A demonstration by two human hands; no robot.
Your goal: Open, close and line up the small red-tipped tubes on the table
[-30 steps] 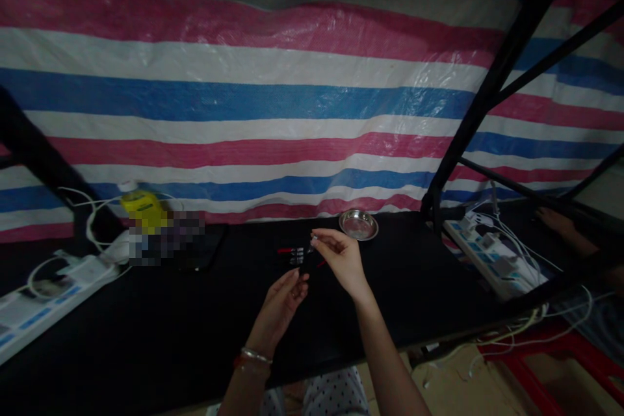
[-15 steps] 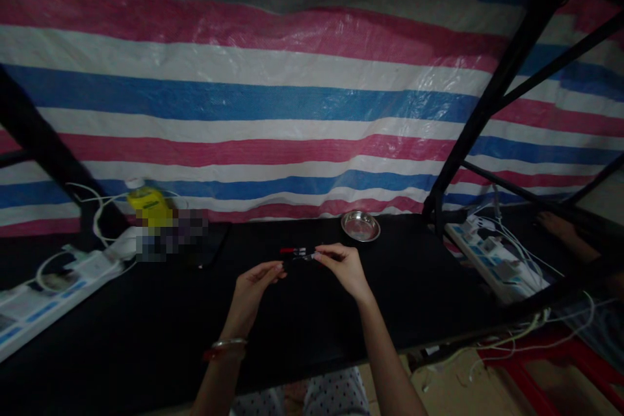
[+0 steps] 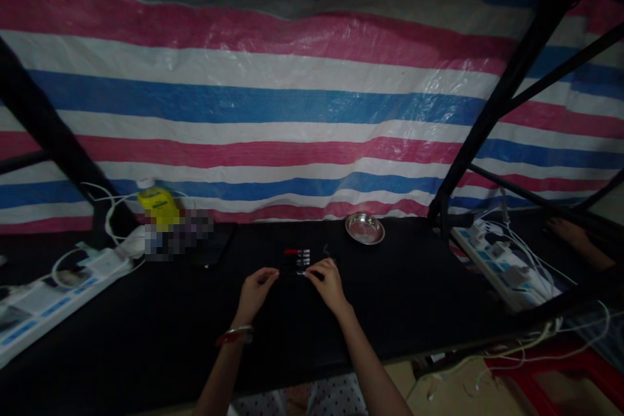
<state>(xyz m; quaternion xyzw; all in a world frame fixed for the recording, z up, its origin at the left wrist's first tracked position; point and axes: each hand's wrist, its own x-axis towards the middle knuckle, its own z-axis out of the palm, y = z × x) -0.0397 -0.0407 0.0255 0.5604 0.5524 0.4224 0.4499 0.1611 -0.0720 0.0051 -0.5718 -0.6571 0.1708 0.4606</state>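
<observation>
My left hand [image 3: 254,294] pinches the dark left end of a slim black piece with a silver end [image 3: 300,272]. The fingertips of my right hand [image 3: 329,286] are closed on its shiny right end. It lies crosswise between both hands, at or just above the black tabletop [image 3: 292,331]; whether it touches is unclear. Just beyond it are similar slim pieces in a row, a red one with a silver tip [image 3: 295,251] farthest back and a black one [image 3: 292,262] nearer. Their exact kind is too small and dark to tell.
A round metal dish [image 3: 364,229] stands at the back right. Power strips with plugs and cables lie at left [image 3: 58,302] and right [image 3: 502,263]. Left of centre are a yellow bottle [image 3: 160,205] and a dark flat object [image 3: 214,247]. Another person's hand [image 3: 565,231] rests far right.
Both hands have come down and nearer to me with the slim black piece, now in front of the row. More of the row shows. The view has shifted slightly.
</observation>
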